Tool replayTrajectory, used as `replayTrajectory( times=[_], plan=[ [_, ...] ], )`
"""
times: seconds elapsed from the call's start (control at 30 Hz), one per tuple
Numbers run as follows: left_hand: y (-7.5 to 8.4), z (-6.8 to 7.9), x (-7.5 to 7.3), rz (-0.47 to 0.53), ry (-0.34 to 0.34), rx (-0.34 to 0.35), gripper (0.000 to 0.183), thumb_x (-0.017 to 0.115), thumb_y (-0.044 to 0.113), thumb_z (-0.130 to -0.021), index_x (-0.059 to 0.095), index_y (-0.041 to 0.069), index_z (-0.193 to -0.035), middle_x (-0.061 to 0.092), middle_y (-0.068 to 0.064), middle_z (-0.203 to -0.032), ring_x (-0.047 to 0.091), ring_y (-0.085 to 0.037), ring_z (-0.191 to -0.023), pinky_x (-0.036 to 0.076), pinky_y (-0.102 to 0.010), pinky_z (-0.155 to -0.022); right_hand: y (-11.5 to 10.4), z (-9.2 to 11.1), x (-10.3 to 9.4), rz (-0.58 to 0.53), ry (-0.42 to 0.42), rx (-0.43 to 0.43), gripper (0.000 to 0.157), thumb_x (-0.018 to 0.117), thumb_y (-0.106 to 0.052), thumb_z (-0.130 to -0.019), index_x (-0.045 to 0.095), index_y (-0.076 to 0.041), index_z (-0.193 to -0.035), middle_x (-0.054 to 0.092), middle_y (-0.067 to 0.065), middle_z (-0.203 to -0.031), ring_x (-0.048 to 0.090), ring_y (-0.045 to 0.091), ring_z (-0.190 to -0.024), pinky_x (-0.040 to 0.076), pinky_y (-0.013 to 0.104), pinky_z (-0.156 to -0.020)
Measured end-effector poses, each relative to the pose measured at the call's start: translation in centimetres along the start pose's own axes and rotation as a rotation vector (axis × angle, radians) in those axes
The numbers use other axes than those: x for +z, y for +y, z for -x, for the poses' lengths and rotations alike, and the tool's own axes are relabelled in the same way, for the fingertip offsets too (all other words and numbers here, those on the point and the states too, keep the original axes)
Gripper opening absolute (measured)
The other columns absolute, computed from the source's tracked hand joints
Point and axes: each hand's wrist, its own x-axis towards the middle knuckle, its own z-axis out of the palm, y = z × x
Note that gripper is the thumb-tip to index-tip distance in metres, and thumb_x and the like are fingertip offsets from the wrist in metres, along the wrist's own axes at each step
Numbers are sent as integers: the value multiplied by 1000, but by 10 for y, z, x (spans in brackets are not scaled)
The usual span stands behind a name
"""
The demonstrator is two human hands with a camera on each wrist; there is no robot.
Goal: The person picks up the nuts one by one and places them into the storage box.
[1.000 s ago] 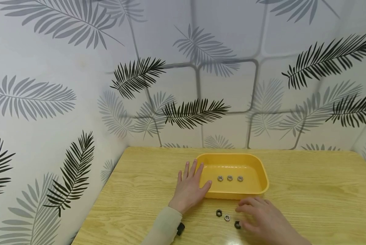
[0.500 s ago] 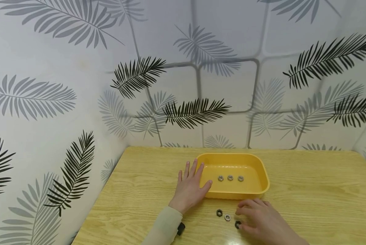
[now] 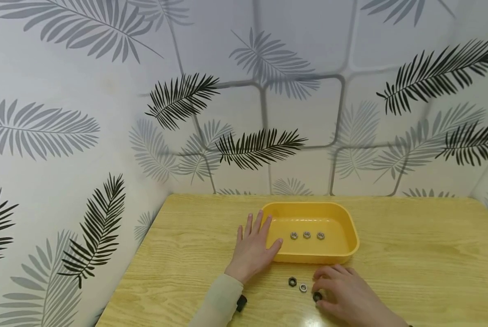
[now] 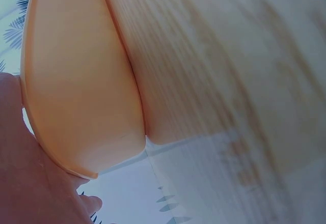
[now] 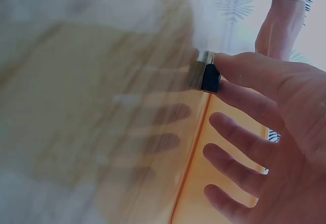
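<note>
My left hand (image 3: 252,254), fingers straight and spread, rests on the left end of the yellow tray (image 3: 309,260). Three silver nuts (image 3: 307,235) lie in a row inside the tray. In front of it, on the table, my right hand (image 3: 347,293) has thumb and index finger at either side of a black nut (image 3: 317,296), pinching it. The right wrist view shows this black nut (image 5: 210,79) at the two fingertips, the other fingers spread loosely. To its left lie a silver nut (image 3: 303,288) and another dark nut (image 3: 292,281).
The wood-grain table (image 3: 423,254) runs back to a leaf-patterned wall (image 3: 301,113). A small black object (image 3: 241,303) shows beside the left sleeve (image 3: 217,299). The tray's wall (image 4: 81,81) fills much of the left wrist view.
The right thumb and index finger have closed in on the black nut. The left hand and the tray have stayed put. The head view has tilted slightly.
</note>
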Motion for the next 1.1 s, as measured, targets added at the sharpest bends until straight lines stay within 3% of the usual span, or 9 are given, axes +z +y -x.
replayTrajectory(
  times=[0.53, 0.87, 1.1],
  plan=[
    [2, 1, -2, -2, -2, -15, 72, 42, 58, -99, 25, 21, -158, 9, -3, -165, 0, -29, -150, 8, -59, -115, 1, -6, -3, -66, -139, 84, 15, 82, -36, -78, 70, -36, -86, 61, -11, -108, 56, 19, -101, 46, 52, -84],
    [2, 0, -2, -6, 1, -11, 71, 41, 58, -99, 25, 21, -158, 9, -3, -165, 1, -30, -150, 8, -59, -115, -1, -6, -10, -112, -110, 51, 16, 78, -29, -81, 73, -32, -96, 62, -7, -115, 56, 19, -107, 46, 51, -92],
    [2, 0, -2, -7, 2, -14, 71, 41, 59, -99, 25, 21, -158, 8, -3, -165, 1, -30, -150, 7, -59, -115, -2, -5, -13, -123, -47, -27, 22, 80, -25, -79, 72, -32, -99, 63, -4, -118, 58, 21, -108, 47, 51, -91]
  ],
)
